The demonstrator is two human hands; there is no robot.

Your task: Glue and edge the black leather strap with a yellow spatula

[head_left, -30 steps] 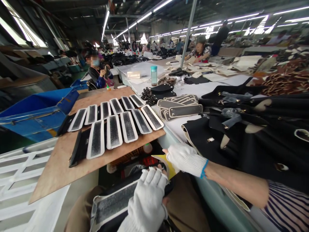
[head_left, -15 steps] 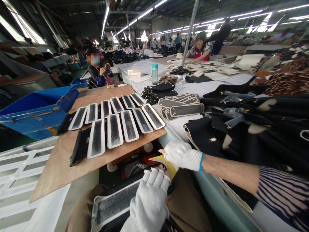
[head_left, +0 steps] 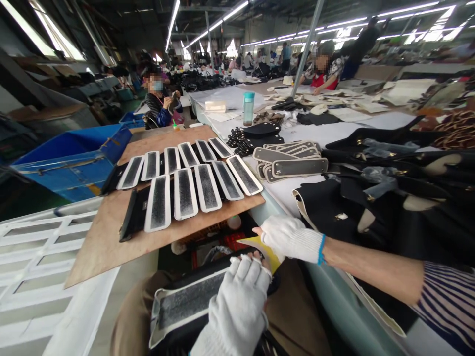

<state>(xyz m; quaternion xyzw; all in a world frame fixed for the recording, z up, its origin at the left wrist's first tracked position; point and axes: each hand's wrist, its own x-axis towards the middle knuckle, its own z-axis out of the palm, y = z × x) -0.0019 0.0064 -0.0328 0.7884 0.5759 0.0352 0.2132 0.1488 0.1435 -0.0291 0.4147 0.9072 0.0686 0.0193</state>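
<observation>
On my lap lies a black bag piece [head_left: 178,341] with a dark, white-edged panel [head_left: 191,296] facing up. My left hand [head_left: 237,296], in a white fingertipless glove, is closed on its right end with the fingertips bent at the far edge. The palm hides part of the panel. My right hand [head_left: 289,240], gloved too, is closed on a thin yellow sheet [head_left: 273,258], which slants down just beyond the left fingertips. Part of the sheet is hidden by the right fingers.
A wooden board [head_left: 111,247] bears rows of white-edged dark panels [head_left: 185,195]. Grey straps [head_left: 299,168], a water bottle [head_left: 248,109] and black bag pieces [head_left: 334,202] lie or stand on the table to the right. A blue bin [head_left: 70,168] is at left; co-workers sit beyond.
The whole view has shifted right and slightly up, as my head turned a little left. Both hands keep their holds, with hardly any movement against the black piece.
</observation>
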